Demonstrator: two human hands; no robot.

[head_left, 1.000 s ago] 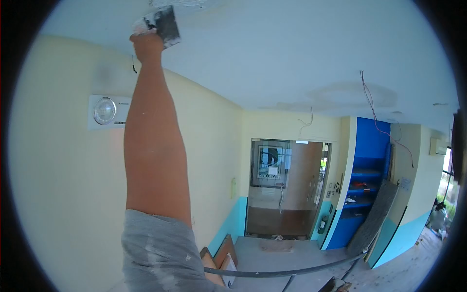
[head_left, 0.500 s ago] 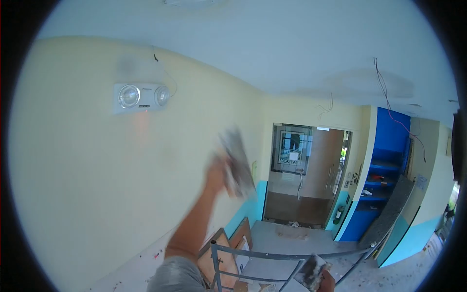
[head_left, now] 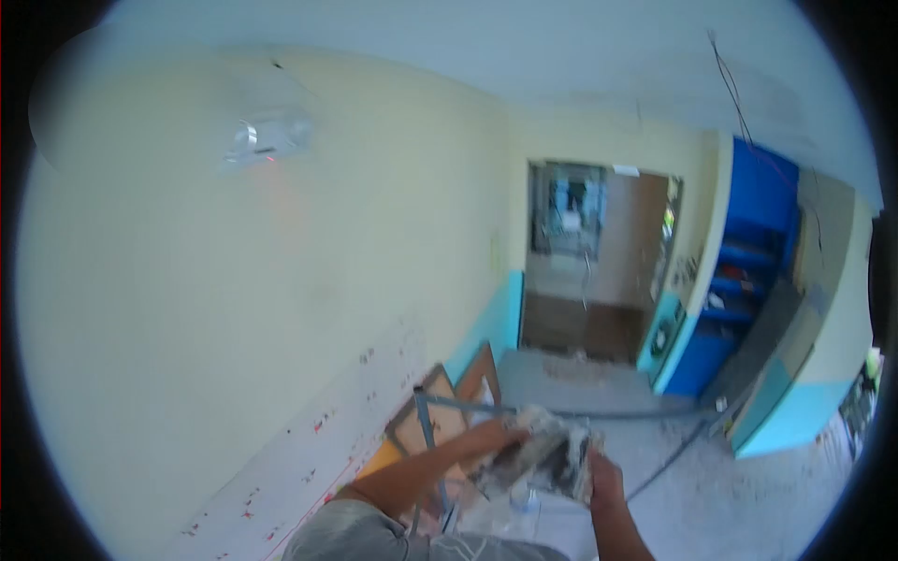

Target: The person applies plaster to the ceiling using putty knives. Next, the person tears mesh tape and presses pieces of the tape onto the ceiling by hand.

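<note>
My left hand (head_left: 500,436) is closed round a flat plastering trowel (head_left: 517,462), smeared by motion and held low in front of me. Close beside it, my right hand (head_left: 606,479) grips a flat plate coated with putty (head_left: 572,464). The two tools meet or overlap between my hands; the blur hides exactly where they touch. Pale putty (head_left: 535,421) shows along their upper edges.
A grey metal rail (head_left: 636,414) runs just beyond my hands. Boards (head_left: 477,374) lean against the cream wall (head_left: 234,309), which carries an emergency light (head_left: 271,136). Further off are a glass door (head_left: 589,271) and blue shelves (head_left: 739,280). Loose wires (head_left: 734,89) hang from the ceiling.
My left hand has come down from the wall with the trowel to the plate. My right hand has risen with the plate towards it. The view has tilted downward.
</note>
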